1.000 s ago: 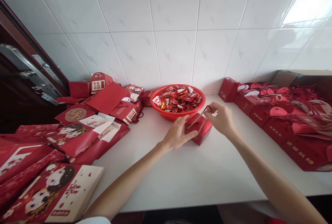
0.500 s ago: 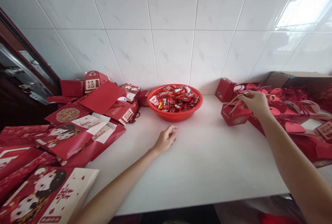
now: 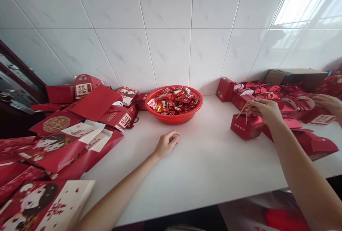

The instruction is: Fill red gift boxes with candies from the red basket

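My right hand [image 3: 263,111] pinches the twisted rope handle of a small red gift box [image 3: 244,128] with gold lettering. The box is upright at the front of a group of red boxes; whether its base touches the table, I cannot tell. My left hand [image 3: 167,144] rests on the white table [image 3: 192,167] with its fingers curled in and nothing seen in them. Just beyond it stands a red plastic basin [image 3: 175,117] full of red-wrapped sweets [image 3: 173,99].
Flat and folded red gift bags [image 3: 61,149] cover the left side. Many red boxes [image 3: 307,142] crowd the right, before a cardboard box [image 3: 294,76]. Another person's hand [image 3: 327,103] reaches among them. A tiled wall [image 3: 168,56] closes off the back.
My view has turned slightly to the right. The other person's hand has come into sight at the right edge. My right hand still holds the rope handle; my left fingers have curled in more.
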